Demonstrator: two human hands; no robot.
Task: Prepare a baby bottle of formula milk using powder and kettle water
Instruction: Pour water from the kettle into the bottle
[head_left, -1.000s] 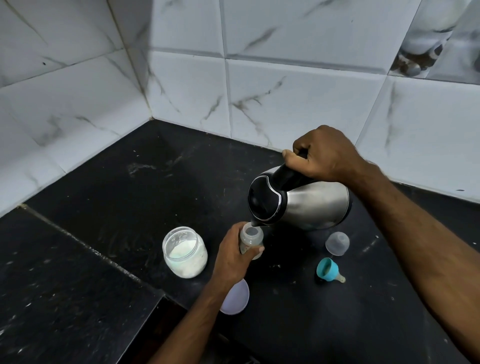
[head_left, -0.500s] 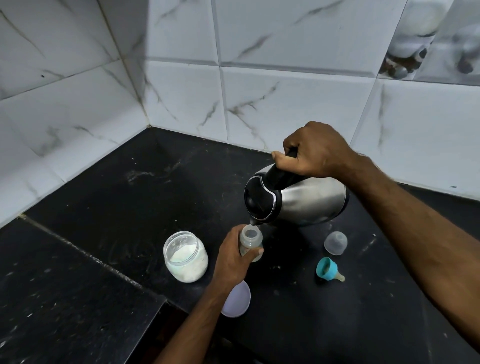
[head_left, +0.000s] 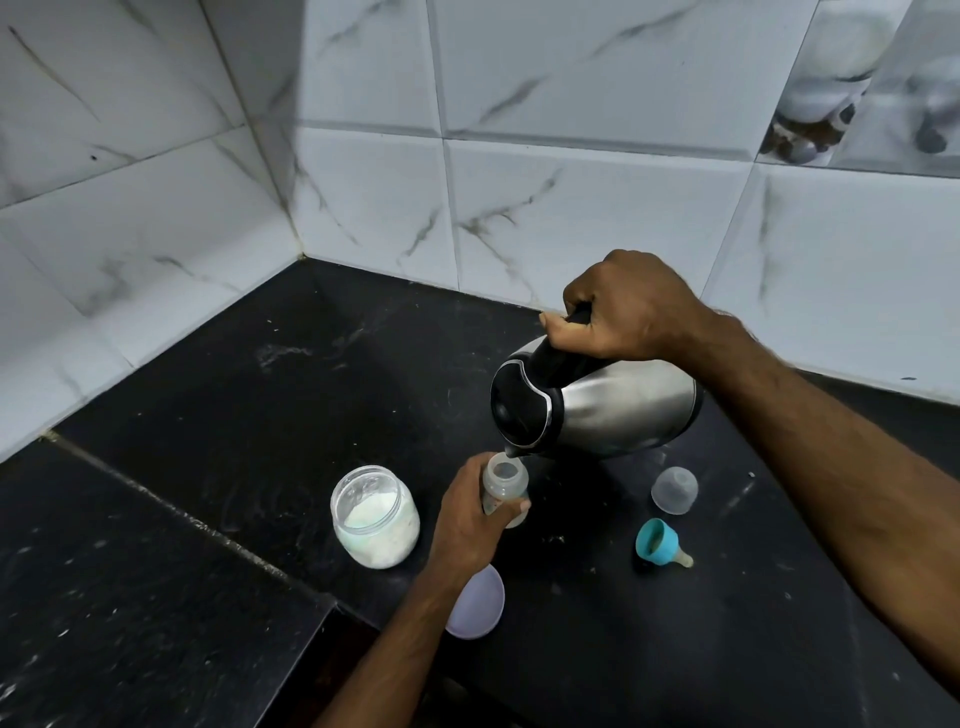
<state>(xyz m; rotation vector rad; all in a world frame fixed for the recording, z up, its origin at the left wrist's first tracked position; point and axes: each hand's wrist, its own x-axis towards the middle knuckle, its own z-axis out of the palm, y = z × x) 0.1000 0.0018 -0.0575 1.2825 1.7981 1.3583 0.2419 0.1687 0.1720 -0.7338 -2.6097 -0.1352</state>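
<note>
A steel kettle (head_left: 618, 410) with a black lid is tilted steeply, its spout right over the open mouth of a small clear baby bottle (head_left: 505, 480). My right hand (head_left: 628, 306) grips the kettle's black handle from above. My left hand (head_left: 467, 519) holds the bottle upright on the black counter (head_left: 234, 405), fingers curled round its body. An open glass jar (head_left: 375, 515) of white powder stands just left of the bottle. The teal bottle ring with its teat (head_left: 661, 543) lies on its side to the right.
A clear dome cap (head_left: 674, 489) stands on the counter behind the teal ring. A pale lilac lid (head_left: 480, 603) lies partly under my left forearm. White marble-look tiled walls (head_left: 571, 208) meet in a corner at the back left. A seam and step edge run along the counter's front left.
The kettle stays tilted over the bottle and both hands keep their grips. Only the view has shifted slightly; the scene sits a little lower in the frame.
</note>
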